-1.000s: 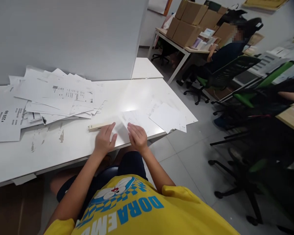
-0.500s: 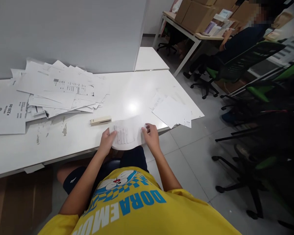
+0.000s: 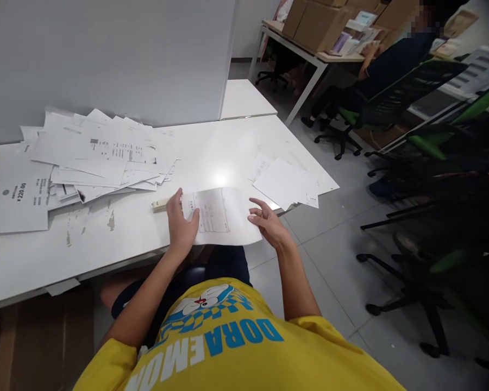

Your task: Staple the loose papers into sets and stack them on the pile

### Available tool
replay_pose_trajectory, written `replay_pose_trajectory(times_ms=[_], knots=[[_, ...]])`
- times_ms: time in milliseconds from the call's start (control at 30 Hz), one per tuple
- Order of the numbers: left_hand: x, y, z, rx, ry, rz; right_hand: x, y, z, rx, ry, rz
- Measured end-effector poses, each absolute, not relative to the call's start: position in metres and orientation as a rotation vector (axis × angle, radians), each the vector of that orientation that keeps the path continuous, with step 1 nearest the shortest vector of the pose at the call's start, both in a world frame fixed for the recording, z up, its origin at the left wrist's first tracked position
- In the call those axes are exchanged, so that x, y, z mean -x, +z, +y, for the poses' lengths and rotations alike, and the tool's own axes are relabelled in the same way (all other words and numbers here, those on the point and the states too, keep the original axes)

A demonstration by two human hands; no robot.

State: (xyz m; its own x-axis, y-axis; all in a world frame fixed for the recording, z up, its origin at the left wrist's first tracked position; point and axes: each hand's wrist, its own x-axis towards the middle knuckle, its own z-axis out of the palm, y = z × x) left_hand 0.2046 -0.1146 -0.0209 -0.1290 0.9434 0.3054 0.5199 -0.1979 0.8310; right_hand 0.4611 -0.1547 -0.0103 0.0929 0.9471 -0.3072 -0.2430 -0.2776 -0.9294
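Observation:
A white printed sheet of paper (image 3: 232, 217) with a table-like form on it lies partly over the table's front edge in front of me. My left hand (image 3: 182, 225) grips its left side, thumb on top and fingers around the edge. At the sheet's right edge is my right hand (image 3: 271, 224), its fingers spread and apart, holding nothing that shows. A beige stapler (image 3: 160, 206) sits on the table just left of my left hand, which hides part of it.
A messy pile of printed papers (image 3: 93, 146) covers the table's left part. A few sheets (image 3: 287, 183) lie at the right, overhanging the edge. A grey panel (image 3: 106, 54) stands behind. Office chairs (image 3: 399, 98) and a seated person (image 3: 399, 68) are to the right.
The sheet now lies flatter, its print facing up more clearly. My right hand has shifted right and its fingers have opened. My left hand has risen in front of the stapler.

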Motion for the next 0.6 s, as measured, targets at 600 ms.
replay_pose_trajectory(times_ms=[600], knots=[[-0.153, -0.044, -0.086, -2.512, 0.783, 1.705, -0.477, -0.034, -0.121, 1.595, 1.161, -0.82]])
